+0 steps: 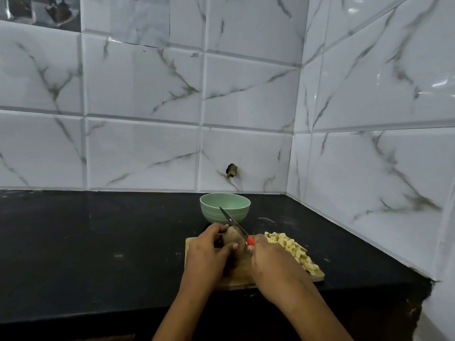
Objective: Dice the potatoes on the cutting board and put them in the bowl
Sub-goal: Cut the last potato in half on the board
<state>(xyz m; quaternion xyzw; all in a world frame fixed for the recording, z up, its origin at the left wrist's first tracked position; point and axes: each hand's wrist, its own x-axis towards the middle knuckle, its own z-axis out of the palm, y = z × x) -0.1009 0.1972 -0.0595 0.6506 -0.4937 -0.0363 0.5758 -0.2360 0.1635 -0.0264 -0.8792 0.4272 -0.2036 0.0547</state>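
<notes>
Standing at a black stone counter (98, 242) in a corner of white, marble-veined tiled wall (147, 94), you steady a whole unpeeled potato (230, 238) on the wooden cutting board (318, 276). Your left hand (209, 247) is wrapped round the potato, fingers curled over its far side and thumb against the near side. Your right hand (268, 257) grips the red handle of a knife (232, 221), fingers closed round it. The blade lies across the top of the potato and points away to the left, its tip showing in front of the green bowl (214, 215).

The bowl stands on the counter just behind the board, near the back wall. A heap of pale diced pieces (293, 249) runs along the board's right side down to its near right corner, beside your right hand.

The board sits towards the right end of the counter, set back from its front edge. To your left the dark surface stretches wide to the frame's edge. To your right a narrower strip separates the board from the side wall (369, 119). A ragged hole (231, 170) breaks one tile on the back wall above the bowl.
</notes>
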